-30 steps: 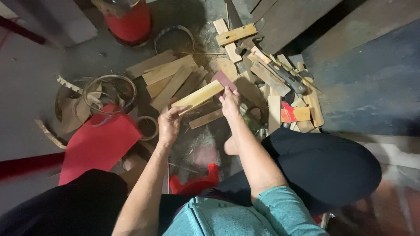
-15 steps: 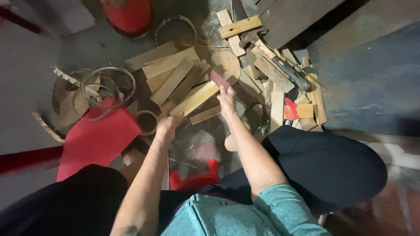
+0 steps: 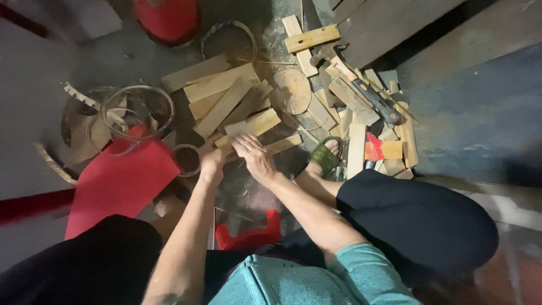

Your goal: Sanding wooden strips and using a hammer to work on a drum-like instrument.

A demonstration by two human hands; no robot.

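A single head-worn camera looks steeply down, close above both hands, taking in the wooden slats (image 3: 247,127) just beyond the grip and the floor around.
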